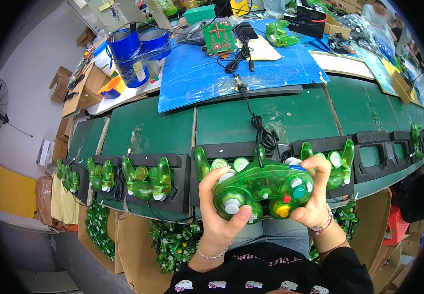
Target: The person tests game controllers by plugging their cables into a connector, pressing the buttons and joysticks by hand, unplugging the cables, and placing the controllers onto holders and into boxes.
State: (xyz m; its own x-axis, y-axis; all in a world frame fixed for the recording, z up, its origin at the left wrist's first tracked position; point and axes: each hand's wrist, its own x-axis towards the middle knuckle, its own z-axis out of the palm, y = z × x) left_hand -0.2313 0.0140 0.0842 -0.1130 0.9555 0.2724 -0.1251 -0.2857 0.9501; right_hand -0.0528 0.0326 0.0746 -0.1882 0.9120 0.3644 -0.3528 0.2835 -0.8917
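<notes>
Green see-through plastic forms the game controller (266,182), which both hands hold above the person's lap, in front of the near edge of the table (148,115). Its button face is turned up to the person. The left hand (213,214) is bent around the left side of it; the index finger reaches to the upper edge, and the thumb lies close beside the grey stick (231,206). Whether this thumb presses something, I cannot tell. The right hand (319,203) is closed around the right side in a similar way, with its index finger near the blue part (298,168) at the top and its thumb next to the yellow button (283,211). The other fingers are mostly hidden. Behind the controller, a black cable (257,122) goes up toward the blue board (187,73). Other green controllers (147,177) rest in black foam holders (181,183) along the table edge.
</notes>
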